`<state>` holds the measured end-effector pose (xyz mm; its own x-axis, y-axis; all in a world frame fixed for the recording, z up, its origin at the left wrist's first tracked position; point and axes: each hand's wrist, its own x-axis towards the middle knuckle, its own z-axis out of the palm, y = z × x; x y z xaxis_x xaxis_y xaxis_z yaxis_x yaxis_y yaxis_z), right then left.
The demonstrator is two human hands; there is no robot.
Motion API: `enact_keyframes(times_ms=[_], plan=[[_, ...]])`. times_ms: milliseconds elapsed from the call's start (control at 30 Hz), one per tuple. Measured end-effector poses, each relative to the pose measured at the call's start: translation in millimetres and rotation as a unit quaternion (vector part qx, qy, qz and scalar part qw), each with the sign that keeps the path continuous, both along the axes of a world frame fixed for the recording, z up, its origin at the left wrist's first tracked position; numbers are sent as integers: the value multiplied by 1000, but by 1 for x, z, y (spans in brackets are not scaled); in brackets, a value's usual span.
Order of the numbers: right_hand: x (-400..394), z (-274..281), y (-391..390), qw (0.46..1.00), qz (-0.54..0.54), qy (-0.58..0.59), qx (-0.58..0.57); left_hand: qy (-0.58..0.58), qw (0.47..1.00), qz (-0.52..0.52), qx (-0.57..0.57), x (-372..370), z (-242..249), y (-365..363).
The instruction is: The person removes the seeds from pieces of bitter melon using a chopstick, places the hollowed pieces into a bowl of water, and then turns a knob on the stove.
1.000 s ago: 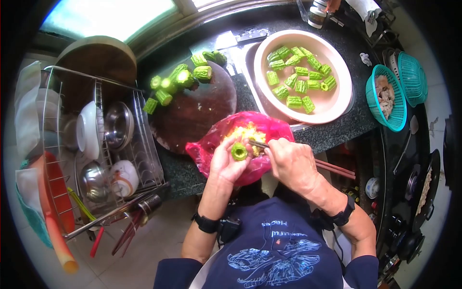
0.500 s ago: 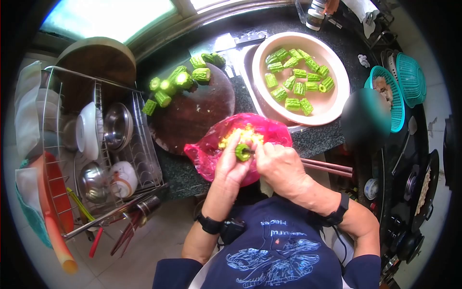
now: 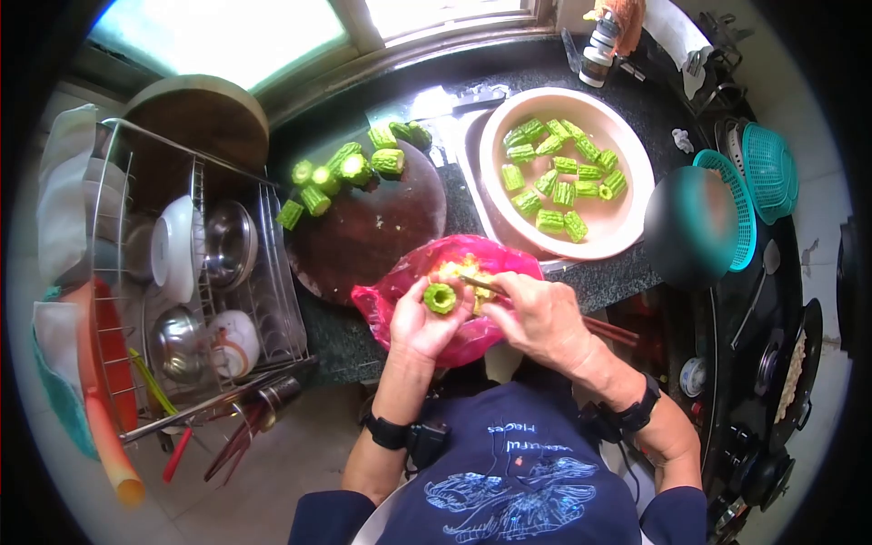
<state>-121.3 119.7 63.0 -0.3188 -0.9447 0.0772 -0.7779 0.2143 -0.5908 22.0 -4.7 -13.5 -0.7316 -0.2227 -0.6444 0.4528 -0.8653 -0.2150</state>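
Note:
My left hand (image 3: pixel 420 329) holds a short green bitter melon piece (image 3: pixel 440 310) in its fingers. The piece's hollow end faces up at me. In my right hand (image 3: pixel 549 320) is a pair of chopsticks (image 3: pixel 613 331). Their tips stick out just right of the melon piece, apart from its opening, and the thick ends show behind the hand. Both hands are over a pink plastic bag (image 3: pixel 386 298) with yellowish pulp (image 3: pixel 447 270) in it. The bag's lower part is partly hidden by my hands.
Several bitter melon pieces (image 3: pixel 353 167) lie along the far edge of a round cutting board (image 3: pixel 363 241). More pieces sit in a pale basin (image 3: pixel 642 182). A wire dish rack (image 3: pixel 263 182) stands left, teal baskets (image 3: pixel 772 173) right. A dark round blur (image 3: pixel 686 232) covers part of the right side.
The chopsticks have come out of the melon piece and now point to its right. My left hand has tipped the piece so its hollow shows. The whole view has shifted slightly downward.

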Motion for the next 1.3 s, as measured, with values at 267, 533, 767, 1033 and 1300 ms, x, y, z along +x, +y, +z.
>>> enact_keyframes(times_ms=[267, 533, 767, 1033, 1300], plan=[[22, -23, -23, 992, 5, -103, -78, -32, 984, -51, -166, -11, 19, 12], [-38, -32, -3, 993, -113, -36, 11, -289, 640, -146, -697, 0, 0, 0], [-98, -48, 12, 976, -215, 14, 25, -329, 190, -64, -923, -8, 26, -21], [-74, -28, 24, 977, -176, 10, 119, -447, 241, -107, -855, -34, 33, -99], [-61, -23, 68, 976, -204, -21, 74, -509, 55, -232, -827, -76, 3, -139]])
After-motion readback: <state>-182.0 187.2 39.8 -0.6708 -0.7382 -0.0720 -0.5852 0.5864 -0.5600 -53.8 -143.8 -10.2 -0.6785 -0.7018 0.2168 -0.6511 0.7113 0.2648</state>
